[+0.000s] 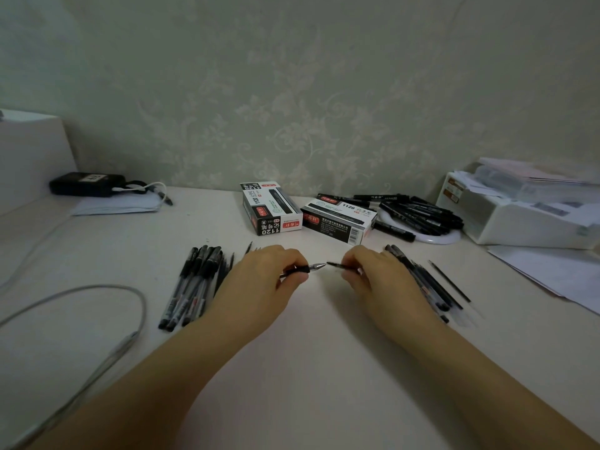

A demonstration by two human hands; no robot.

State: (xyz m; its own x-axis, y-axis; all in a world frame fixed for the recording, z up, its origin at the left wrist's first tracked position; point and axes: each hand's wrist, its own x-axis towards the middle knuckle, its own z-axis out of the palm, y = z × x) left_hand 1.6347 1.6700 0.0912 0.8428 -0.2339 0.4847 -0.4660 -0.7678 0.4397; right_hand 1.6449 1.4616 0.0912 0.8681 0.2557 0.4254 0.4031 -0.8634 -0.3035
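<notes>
While both hands hover just above the worktop (308, 345), the left hand (266, 280) curls its fingers round a pen (302, 269). It grips the dark rubber sleeve, with the metal tip aimed toward three o'clock. The right hand (373, 277) pinches a thin black rod (337, 264), seemingly a refill, which nearly meets that tip. Both pieces look light, stiff and slick. The slender rod would likely flex or slip, so a pinch close to its working end seems wise. Capped pens (191, 287) lie at nine o'clock, loose parts (425, 280) at three, two boxes (271, 209) at twelve.
</notes>
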